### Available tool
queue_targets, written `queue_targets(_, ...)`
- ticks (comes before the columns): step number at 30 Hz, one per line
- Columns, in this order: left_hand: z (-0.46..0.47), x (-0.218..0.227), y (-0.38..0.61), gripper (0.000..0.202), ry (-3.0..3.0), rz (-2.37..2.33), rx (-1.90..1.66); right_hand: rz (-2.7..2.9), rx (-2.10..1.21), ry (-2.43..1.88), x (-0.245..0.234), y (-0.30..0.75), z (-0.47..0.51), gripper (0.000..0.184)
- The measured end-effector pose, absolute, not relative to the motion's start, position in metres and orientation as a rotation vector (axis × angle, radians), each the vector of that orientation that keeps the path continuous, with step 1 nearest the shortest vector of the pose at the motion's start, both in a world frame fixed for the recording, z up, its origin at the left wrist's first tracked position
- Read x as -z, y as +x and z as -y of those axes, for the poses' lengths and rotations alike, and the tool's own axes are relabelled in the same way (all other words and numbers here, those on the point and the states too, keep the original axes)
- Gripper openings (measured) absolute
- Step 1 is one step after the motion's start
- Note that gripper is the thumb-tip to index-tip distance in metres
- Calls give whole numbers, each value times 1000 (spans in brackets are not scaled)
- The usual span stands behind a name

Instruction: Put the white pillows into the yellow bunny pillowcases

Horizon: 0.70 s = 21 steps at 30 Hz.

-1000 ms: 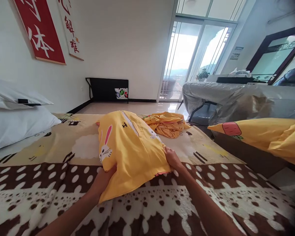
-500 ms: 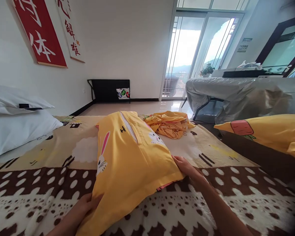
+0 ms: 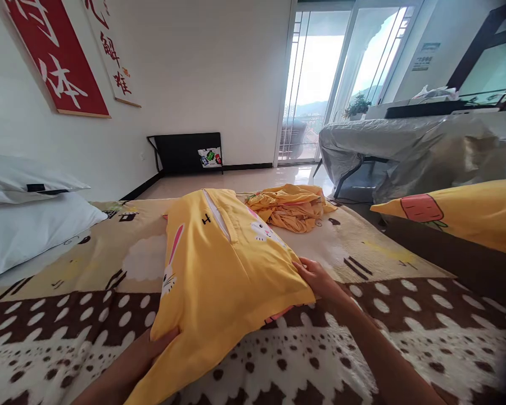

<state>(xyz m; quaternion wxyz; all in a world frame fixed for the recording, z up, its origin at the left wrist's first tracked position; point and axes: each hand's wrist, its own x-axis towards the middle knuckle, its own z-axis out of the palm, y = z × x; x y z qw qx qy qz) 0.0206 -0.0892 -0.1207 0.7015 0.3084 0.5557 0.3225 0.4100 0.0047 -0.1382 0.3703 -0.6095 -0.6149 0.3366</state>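
A yellow pillow (image 3: 219,281) with rabbit prints lies across the bed in front of me. Its cover has a slit along the upper part, and white filling shows through it. My left hand (image 3: 160,344) grips the near left edge, where the cloth tapers into a loose corner; part of its fingers is hidden beneath the fabric. On the right side edge, my right hand (image 3: 314,277) pinches the cover near the near right corner. Just behind the pillow sits a crumpled heap of yellow cloth (image 3: 293,208).
White pillows (image 3: 37,230) are stacked at the left. The bed has a brown and cream patterned blanket (image 3: 320,337). Another yellow cloth with a carrot print (image 3: 480,214) lies at the right. Beyond it stands a plastic-covered table (image 3: 388,138); a black folded panel (image 3: 181,154) leans by the wall.
The pillow's near left edge has risen slightly, with my left hand still on it. My right hand has moved up a little along with its edge. The view has tilted slightly.
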Motion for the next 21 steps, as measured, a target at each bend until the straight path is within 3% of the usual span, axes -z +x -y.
queue_targets(8, 99, 117, 4, 29, 869, -1202, -617, 1315, -1096, -1755, 130, 447, 11, 53)
queue_targets(12, 90, 118, -7, 47, 674, -1153, -709, 1345, -1031, -1843, 129, 451, 14, 55)
queue_targets(18, 59, 115, -11, 65, 657, -1136, -792, 1754, -297, -1974, 123, 426, 27, 47)
queue_targets(21, 44, 104, 2, 72, 598, -1237, -789, 1683, -476, -1916, 130, 408, 23, 44)
